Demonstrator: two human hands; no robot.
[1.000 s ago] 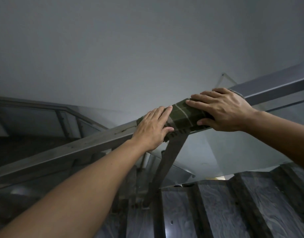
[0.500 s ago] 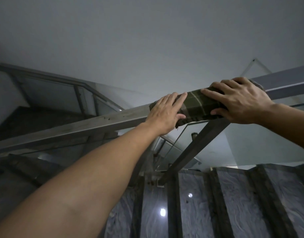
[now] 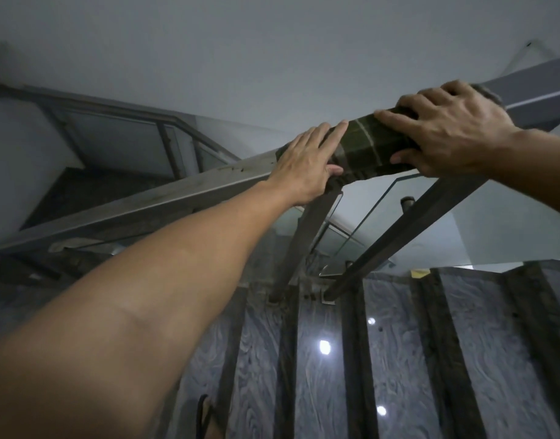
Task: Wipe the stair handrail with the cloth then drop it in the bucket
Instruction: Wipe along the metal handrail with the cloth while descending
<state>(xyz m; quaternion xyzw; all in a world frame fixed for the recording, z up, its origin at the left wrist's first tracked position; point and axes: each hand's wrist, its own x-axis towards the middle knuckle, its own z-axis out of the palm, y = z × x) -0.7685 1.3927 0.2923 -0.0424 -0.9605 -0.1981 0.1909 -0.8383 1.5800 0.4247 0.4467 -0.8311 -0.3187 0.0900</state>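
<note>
A dark green cloth (image 3: 372,147) with pale stripes is wrapped over the flat metal handrail (image 3: 152,210), which rises from lower left to upper right. My left hand (image 3: 307,163) presses on the cloth's lower end, fingers flat on top and thumb on the rail's side. My right hand (image 3: 443,131) grips the cloth's upper end, fingers over the top and thumb underneath. Both hands clamp the cloth around the rail. No bucket is in view.
Two slanted metal posts (image 3: 395,236) carry the rail, with glass panels (image 3: 367,223) between them. Grey marbled stair treads (image 3: 395,359) lie below. A second railing (image 3: 120,115) runs along the upper flight at the left. A white wall fills the top.
Both hands have slid the cloth up the rail toward the upper right. The view has tilted, and more of the lower rail and the treads shows now.
</note>
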